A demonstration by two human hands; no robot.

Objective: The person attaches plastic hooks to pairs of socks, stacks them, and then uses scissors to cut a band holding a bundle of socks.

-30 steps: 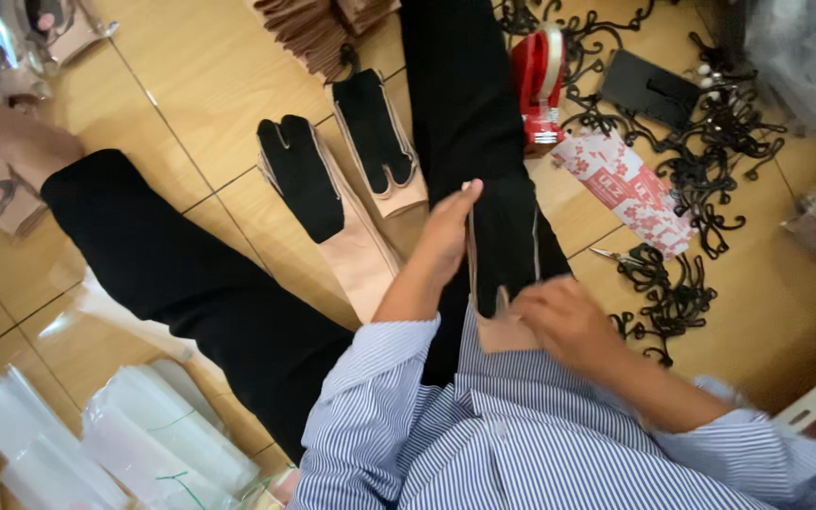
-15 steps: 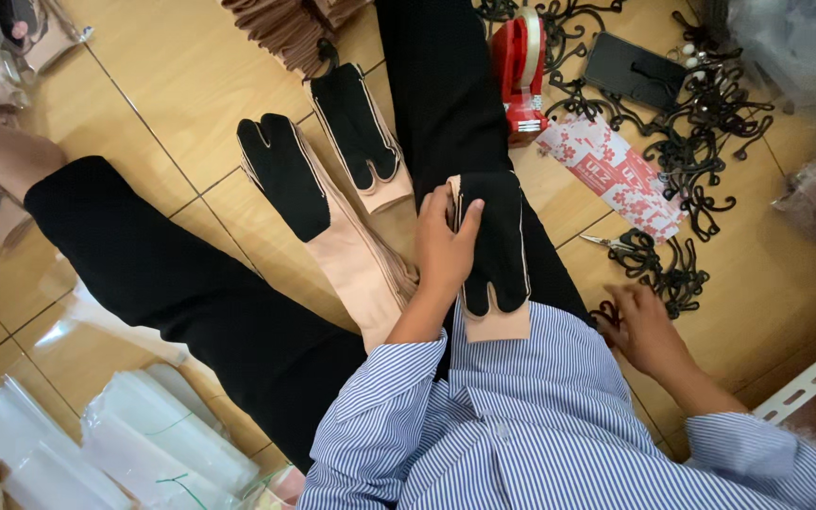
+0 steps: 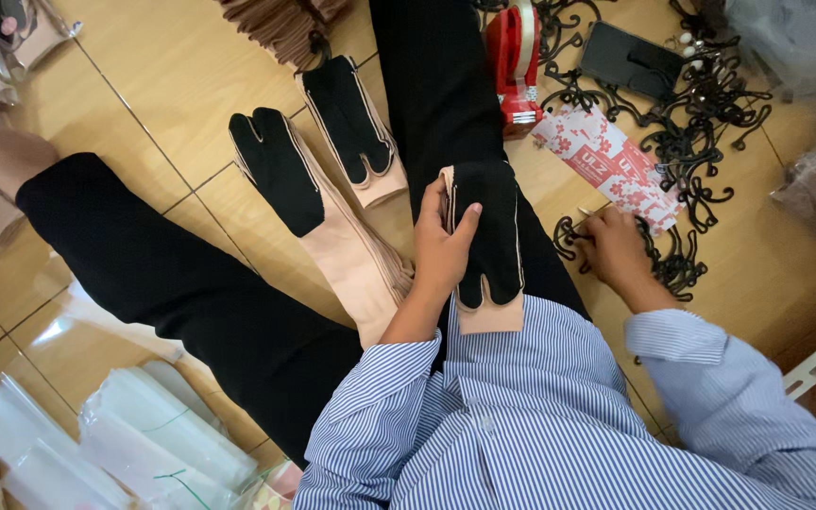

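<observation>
I sit on a tiled floor with legs in black trousers spread apart. My left hand (image 3: 443, 247) holds a black split-toe sock on a tan card (image 3: 488, 241) against my right thigh, thumb across the sock's face. My right hand (image 3: 616, 253) reaches right, its fingers closed on a small black hook (image 3: 573, 234) at the edge of a pile of black hooks (image 3: 687, 203). Two more carded black socks lie between my legs: a longer stack (image 3: 323, 222) and a shorter one (image 3: 356, 127).
A red tape dispenser (image 3: 514, 61), a red-and-white patterned packet (image 3: 606, 165) and a black card (image 3: 630, 59) lie on the floor at the right. Clear plastic bags (image 3: 134, 430) are stacked at lower left. A brown bundle (image 3: 280, 24) sits at the top.
My right hand left the carded sock and moved right to the black hooks. My left hand shifted from resting on the sock to gripping its left edge.
</observation>
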